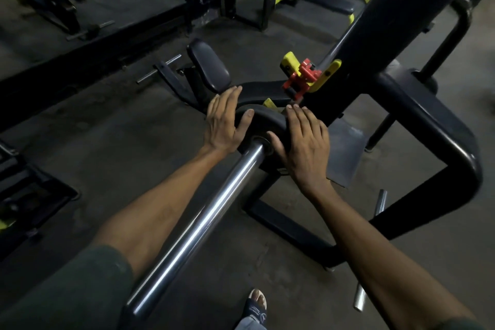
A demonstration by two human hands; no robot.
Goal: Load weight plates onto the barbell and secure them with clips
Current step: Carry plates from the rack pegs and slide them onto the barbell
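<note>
Plate [263, 122] sits on the barbell sleeve [203, 220], black, far up the chrome toward the rack upright [380, 27], w/ both hands flat on its near face. Left hand [223, 122] is spread open, fingers straight over the plate's left rim, thumb lying along the face; right hand [305, 142] likewise open, palm on the right side, fingertips reaching over the top edge, thumb down by the hub. Neither hand grips anything, they just press. Looks like the push-home step, judging from the pose. Risks from here: uneven push, one palm harder than the other, could cock the plate on the sleeve and bind it; can't tell whether it's seated against the collar, that side is hidden. Fingers over the far rim could get pinched btw plate and rack frame if it slides fast. Red clip [301, 80] is beyond the plate, up near the yellow bar hook [326, 75], apart from both hands, so nothing locks the plate yet; if the bar tips, the plate could slide back down the smooth chrome toward the sandaled foot [255, 305] below the sleeve end. Plate lies directly under both palms, btw the hands and the rack.
</note>
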